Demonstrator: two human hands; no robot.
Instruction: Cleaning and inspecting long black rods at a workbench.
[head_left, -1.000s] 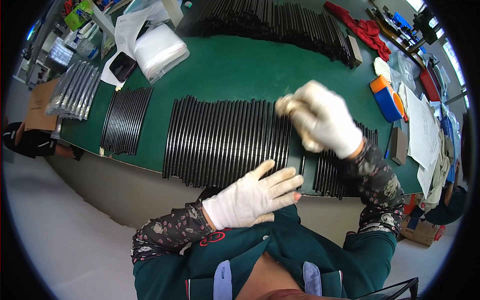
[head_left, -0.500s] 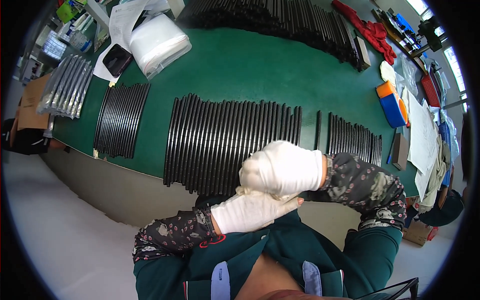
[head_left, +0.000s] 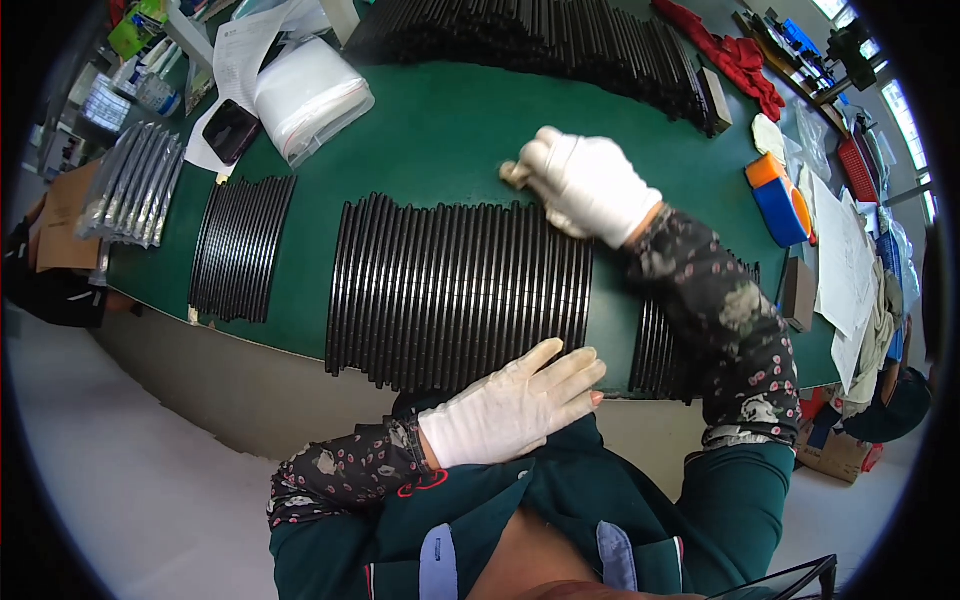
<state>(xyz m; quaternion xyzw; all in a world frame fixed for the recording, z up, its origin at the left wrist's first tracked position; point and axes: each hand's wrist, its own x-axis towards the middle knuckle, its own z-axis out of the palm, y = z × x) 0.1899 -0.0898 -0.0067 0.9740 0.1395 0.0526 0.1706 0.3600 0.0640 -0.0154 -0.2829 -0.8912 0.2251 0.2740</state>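
**Cloth at the far ends of the black rods**

Nearest the body, the left hand [head_left: 515, 405] lies flat and empty, fingers stretched out over the near ends of the big row of black rods [head_left: 455, 290] — a hold that looks meant to keep the row from sliding on the green table [head_left: 450, 130]. Half a second ago this hand was drawn in under the other one, below the row; now it is spread on the rod ends again.

Beyond it, at the far edge of the same row, the right hand [head_left: 590, 180] is closed around a small pale cloth [head_left: 515, 174], pressing it down where the rod tips meet the bare green top. In the earlier picture that hand sat close to the body, just above the left — it has since reached right across the row.

Left of the big row lies a smaller row of rods [head_left: 240, 248], apart from it. Right of it, an orange and blue box [head_left: 778, 195]. Farther back, past the cloth, a white roll in a clear bag [head_left: 310, 95] beside a black phone [head_left: 232, 130], and a long dark stack of rods [head_left: 540, 45] along the far side.
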